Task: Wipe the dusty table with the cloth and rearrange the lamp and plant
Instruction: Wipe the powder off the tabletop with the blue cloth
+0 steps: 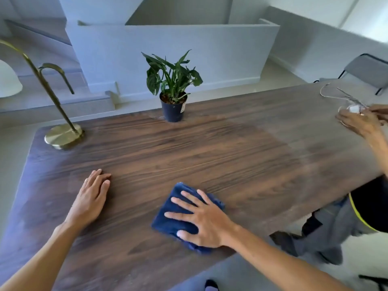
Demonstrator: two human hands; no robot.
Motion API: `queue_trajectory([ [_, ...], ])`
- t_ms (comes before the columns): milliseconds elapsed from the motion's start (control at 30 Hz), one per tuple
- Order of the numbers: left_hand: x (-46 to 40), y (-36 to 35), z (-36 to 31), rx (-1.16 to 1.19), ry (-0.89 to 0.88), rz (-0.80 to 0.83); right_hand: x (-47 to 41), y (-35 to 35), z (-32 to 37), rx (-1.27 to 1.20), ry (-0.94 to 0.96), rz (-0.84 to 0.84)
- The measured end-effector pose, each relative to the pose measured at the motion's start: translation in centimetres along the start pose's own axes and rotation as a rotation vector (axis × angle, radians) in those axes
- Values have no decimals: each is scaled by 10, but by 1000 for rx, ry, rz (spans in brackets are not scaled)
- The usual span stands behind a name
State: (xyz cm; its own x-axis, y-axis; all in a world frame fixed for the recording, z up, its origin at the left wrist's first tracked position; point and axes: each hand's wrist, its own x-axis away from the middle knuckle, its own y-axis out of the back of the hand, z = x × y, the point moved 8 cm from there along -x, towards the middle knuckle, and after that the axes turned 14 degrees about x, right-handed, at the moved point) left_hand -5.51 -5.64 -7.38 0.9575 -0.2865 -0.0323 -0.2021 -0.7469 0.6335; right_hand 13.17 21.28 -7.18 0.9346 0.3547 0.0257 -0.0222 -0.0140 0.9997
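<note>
Blue cloth point(178, 213) lies pressed under the flat right hand point(201, 219)

Lying open across mid table point(189, 148); blocking far edge: potted plant point(173, 89) center, brass lamp base point(64, 136) far-left corner; crowding far right: 2nd person's hand point(357, 120) w/ cable point(336, 93).

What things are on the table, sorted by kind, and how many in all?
Lamp: 1
Plant: 1
Cloth: 1
White gadget with cord: 1
Hands touching things: 3, the left hand, the right hand and another person's hand
Total: 4 things, 3 hands, on the table.
</note>
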Motion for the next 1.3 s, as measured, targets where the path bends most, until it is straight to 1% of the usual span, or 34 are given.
queue_trajectory([
  [33,2,-3,-1,-38,-10,-13,21,-6,-51,25,-122,39],
  [67,4,-6,-2,-61,-3,-30,44,-9,-108,62,-283,65],
  [100,6,-8,-4,-62,11,-50,69,-8,-165,85,-480,97],
  [133,9,-11,-9,-51,20,-68,95,-6,-215,50,-688,144],
  [167,11,-15,-15,-39,20,-79,116,-5,-253,-8,-870,172],
  [200,13,-21,-22,-34,7,-79,130,-6,-276,-56,-1006,199],
  [233,15,-28,-31,-39,-19,-72,131,-9,-281,-66,-1077,216],
  [267,14,-36,-41,-60,-57,-57,122,-11,-272,-51,-1080,207],
  [300,10,-49,-51,-84,-93,-29,109,-13,-251,-37,-1024,180],
  [367,-3,-77,-73,-82,-124,8,84,-12,-182,-11,-794,90],
  [433,-19,-105,-96,-59,-133,29,82,-13,-116,-25,-527,65],
  [500,-30,-128,-110,-60,-126,43,97,-9,-97,-46,-368,55],
  [533,-36,-137,-116,-67,-118,45,108,-7,-109,-38,-346,48],
  [567,-40,-142,-119,-73,-105,42,121,-7,-131,-20,-372,41],
  [600,-41,-143,-120,-82,-91,28,133,-9,-160,-10,-437,46],
  [633,-43,-145,-123,-95,-93,11,148,-11,-198,-4,-548,62],
  [700,-44,-147,-127,-132,-123,-21,178,-15,-277,18,-832,111],
  [767,-44,-149,-128,-181,-164,-49,193,-18,-341,9,-1098,173],
  [833,-47,-149,-129,-227,-177,-90,184,-17,-384,-64,-1287,204],
  [900,-55,-148,-129,-249,-145,-133,150,-14,-411,-129,-1365,204],
  [933,-60,-148,-128,-255,-121,-150,126,-13,-419,-148,-1359,197],
  [1000,-74,-147,-127,-279,-108,-180,69,-12,-422,-158,-1265,174],
  [1067,-87,-152,-133,-296,-147,-178,15,-10,-399,-129,-1096,139],
  [1133,-95,-159,-146,-307,-250,-153,-11,-7,-349,-105,-875,76],
  [1200,-104,-171,-159,-298,-323,-100,7,-10,-290,-100,-646,39],
  [1233,-110,-177,-167,-281,-340,-74,31,-11,-270,-82,-590,21],
  [1267,-116,-181,-171,-262,-341,-56,60,-10,-262,-53,-605,-9],
  [1300,-122,-186,-174,-252,-339,-34,86,-9,-272,-21,-652,-8],
])
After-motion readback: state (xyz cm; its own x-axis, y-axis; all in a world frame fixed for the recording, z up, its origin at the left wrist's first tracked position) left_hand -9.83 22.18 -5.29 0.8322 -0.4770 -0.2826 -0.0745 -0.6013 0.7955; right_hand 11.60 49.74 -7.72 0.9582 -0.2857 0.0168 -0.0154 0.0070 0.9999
